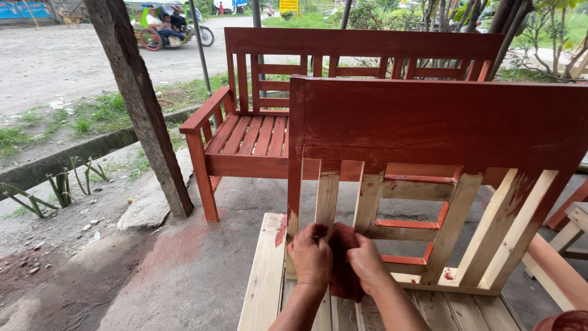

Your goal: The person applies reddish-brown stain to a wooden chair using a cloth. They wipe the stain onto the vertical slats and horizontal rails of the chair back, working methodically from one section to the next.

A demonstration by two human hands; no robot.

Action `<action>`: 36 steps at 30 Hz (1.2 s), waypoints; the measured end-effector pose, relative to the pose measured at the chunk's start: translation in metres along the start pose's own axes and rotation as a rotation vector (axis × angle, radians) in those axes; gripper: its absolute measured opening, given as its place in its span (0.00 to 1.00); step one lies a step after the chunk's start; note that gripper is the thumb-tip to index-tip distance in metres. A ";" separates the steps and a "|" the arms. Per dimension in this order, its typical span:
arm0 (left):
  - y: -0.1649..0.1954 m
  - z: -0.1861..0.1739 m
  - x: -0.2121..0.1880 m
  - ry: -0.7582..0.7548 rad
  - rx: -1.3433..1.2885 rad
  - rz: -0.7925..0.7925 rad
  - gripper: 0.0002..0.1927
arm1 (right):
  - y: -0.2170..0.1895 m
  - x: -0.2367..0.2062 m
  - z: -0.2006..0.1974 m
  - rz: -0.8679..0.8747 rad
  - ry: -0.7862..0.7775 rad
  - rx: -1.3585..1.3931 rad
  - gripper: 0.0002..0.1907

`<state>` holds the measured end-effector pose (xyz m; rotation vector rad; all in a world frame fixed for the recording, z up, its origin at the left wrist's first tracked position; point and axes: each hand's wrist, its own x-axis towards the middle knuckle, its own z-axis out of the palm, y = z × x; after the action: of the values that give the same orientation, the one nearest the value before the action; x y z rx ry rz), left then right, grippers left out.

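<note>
A partly stained wooden bench back [441,122] stands right in front of me, its top board red-brown and its vertical slats [327,196] mostly bare pale wood. My left hand [311,256] and my right hand [367,262] are close together at the foot of the leftmost slats. Both grip a dark red, stain-soaked rag [344,273] between them. The rag is pressed near the bare slat and the pale seat boards [264,282] below. My fingers are smeared with red stain.
A fully stained red-brown bench [257,138] stands behind on the concrete floor. A rough wooden post [141,104] rises at left. Beyond lie grass, a gravel road and a passing tricycle with people [164,27]. Another pale wooden piece [566,245] sits at right.
</note>
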<state>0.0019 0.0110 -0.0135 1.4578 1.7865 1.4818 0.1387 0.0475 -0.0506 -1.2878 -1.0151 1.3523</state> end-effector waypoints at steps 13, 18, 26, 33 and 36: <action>-0.020 0.021 0.001 -0.421 0.002 -0.099 0.17 | 0.023 -0.013 -0.072 0.156 0.174 0.101 0.09; -0.010 0.018 -0.007 -0.335 -0.039 -0.026 0.14 | 0.015 -0.062 -0.055 -0.166 0.552 -1.016 0.19; 0.007 0.006 -0.005 -0.223 -0.546 -0.089 0.11 | 0.011 -0.086 0.014 -0.920 0.315 -0.571 0.31; 0.000 0.003 0.004 0.087 -0.381 0.183 0.08 | 0.001 -0.031 0.032 -0.624 0.384 -0.114 0.12; -0.004 0.003 0.008 0.230 -0.447 0.071 0.09 | -0.014 -0.015 0.035 -0.512 0.602 -0.274 0.15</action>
<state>-0.0007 0.0196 -0.0154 1.1717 1.4007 1.9959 0.1052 0.0374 -0.0312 -1.3887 -1.0162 0.4040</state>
